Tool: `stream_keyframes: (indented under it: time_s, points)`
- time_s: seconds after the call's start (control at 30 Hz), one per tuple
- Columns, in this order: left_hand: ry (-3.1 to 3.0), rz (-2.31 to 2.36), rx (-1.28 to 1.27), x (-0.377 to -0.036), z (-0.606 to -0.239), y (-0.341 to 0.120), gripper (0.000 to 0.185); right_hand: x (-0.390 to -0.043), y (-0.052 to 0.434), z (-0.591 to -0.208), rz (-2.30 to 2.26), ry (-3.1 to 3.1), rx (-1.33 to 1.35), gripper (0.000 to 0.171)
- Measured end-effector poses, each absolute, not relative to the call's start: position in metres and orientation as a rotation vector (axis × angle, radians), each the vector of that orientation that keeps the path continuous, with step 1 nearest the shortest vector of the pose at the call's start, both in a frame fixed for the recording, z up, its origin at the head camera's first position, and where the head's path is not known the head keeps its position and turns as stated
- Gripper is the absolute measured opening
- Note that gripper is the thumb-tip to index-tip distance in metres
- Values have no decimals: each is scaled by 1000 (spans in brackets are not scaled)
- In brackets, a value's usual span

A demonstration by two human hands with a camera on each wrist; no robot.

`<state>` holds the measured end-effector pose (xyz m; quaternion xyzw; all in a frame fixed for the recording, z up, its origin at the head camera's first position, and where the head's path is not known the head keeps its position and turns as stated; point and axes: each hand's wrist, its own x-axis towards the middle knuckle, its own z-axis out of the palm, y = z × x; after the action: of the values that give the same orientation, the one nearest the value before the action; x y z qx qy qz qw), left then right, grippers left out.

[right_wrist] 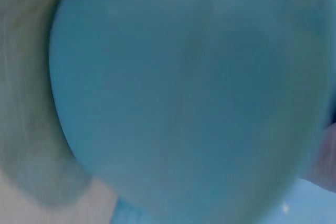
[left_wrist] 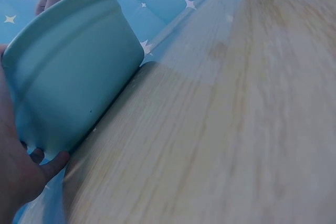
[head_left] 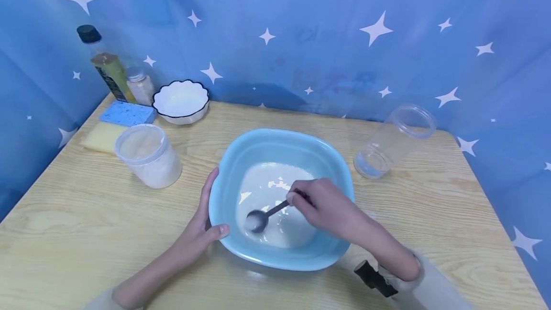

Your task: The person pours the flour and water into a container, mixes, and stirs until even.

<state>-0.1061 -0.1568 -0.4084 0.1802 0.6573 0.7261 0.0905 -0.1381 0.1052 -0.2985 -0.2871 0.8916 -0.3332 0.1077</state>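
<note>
A light blue basin (head_left: 281,138) stands on the table, holding a milky white liquid (head_left: 275,181). At its left side my left hand (head_left: 202,231) grips the basin, thumb at the rim and fingers along the outer wall. In the left wrist view, fingertips of that hand (left_wrist: 23,174) touch the wall low down. My right hand (head_left: 325,204) pinches the handle of a dark spoon (head_left: 257,221) over the basin. The spoon's bowl is in the liquid, with some white in it. The right wrist view is filled mostly by the basin's blurred outer wall (right_wrist: 178,93).
Left of the basin stands a tub of white powder (head_left: 156,169). Behind it are a yellow sponge (head_left: 101,138), a blue sponge (head_left: 127,114), a scalloped white bowl (head_left: 185,119), a lidded jar (head_left: 141,89) and an oil bottle (head_left: 113,73). A clear cup (head_left: 389,145) stands right.
</note>
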Motion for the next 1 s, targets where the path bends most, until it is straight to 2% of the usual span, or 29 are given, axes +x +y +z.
stream_keyframes:
  time_s: [0.63,0.83,1.0]
  points:
    - [1958,2148,527,-106,-406,-162,91,-135,120,-305,-876,2642,-757,21]
    - [1955,2145,541,-106,-409,-161,91,-146,127,-306,-839,2803,-623,19]
    - [1983,2125,537,-106,-410,-159,91,-147,121,-310,-861,2678,-724,21]
